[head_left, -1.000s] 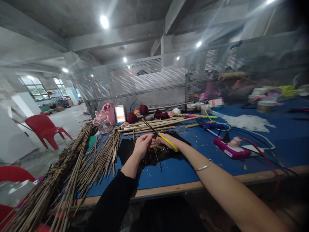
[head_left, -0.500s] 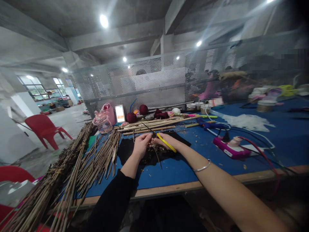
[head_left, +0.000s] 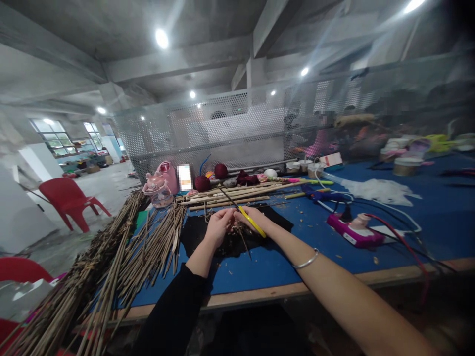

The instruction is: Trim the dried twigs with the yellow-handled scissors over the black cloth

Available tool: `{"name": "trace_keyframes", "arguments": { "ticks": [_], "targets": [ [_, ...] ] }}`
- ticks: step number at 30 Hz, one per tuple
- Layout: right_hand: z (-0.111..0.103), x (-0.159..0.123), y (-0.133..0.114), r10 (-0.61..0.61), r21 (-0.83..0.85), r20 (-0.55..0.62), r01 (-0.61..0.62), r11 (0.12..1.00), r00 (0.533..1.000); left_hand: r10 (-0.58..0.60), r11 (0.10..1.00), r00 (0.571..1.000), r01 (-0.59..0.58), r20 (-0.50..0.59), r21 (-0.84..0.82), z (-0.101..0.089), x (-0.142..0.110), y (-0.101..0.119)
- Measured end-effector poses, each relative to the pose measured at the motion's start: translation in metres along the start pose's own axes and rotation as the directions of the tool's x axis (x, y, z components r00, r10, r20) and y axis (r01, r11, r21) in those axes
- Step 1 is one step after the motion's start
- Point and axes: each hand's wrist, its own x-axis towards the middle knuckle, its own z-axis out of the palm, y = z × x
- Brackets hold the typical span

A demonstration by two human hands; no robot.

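My left hand (head_left: 219, 225) is closed in a pinch on a thin dark twig (head_left: 244, 241), which slants across the space between my hands. Right beside it, my right hand (head_left: 256, 220) is closed around a tool with a yellow curved handle (head_left: 253, 222). The tool's working end is hidden by my fingers, so its kind cannot be made out. Both hands meet above a black cloth (head_left: 195, 237) strewn with small plant scraps. Left of the cloth lies a spread of thin cut sticks (head_left: 159, 242).
A long bundle of twigs (head_left: 92, 257) runs along the blue table's (head_left: 260, 277) left side. Behind the cloth are pale rods (head_left: 252, 189), dark red yarn balls (head_left: 202, 183) and a pink jug (head_left: 168, 178). On the right are a purple power strip (head_left: 354, 231), cables and a blue glue gun (head_left: 321, 194).
Both hands stay together over the cloth. My right hand and the yellow handle have shifted slightly to the left; the view has tilted a little.
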Motion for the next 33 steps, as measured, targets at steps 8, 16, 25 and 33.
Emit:
{"name": "trace_keyframes", "arguments": {
  "ticks": [8,16,25,33],
  "targets": [
    [-0.0032,0.0007,0.0046,0.051,-0.073,-0.035,-0.054,0.996,0.998,-0.079,0.994,0.986,0.067,0.145,0.091,-0.0011,-0.0048,0.0],
    [0.0019,0.0013,0.0049,0.033,-0.017,-0.015,-0.033,0.999,0.999,-0.054,0.996,0.987,0.043,0.152,0.074,-0.0012,-0.004,0.0004],
    [-0.0014,-0.001,0.0079,-0.05,0.04,0.07,0.048,0.998,0.996,-0.001,0.997,0.982,-0.014,0.187,0.078,-0.001,-0.0064,0.0043],
    [-0.0007,-0.0014,0.0043,-0.102,0.042,0.049,0.1,0.994,0.994,0.006,0.997,0.985,-0.02,0.173,0.079,-0.0013,-0.0046,0.0019]
  ]
}}
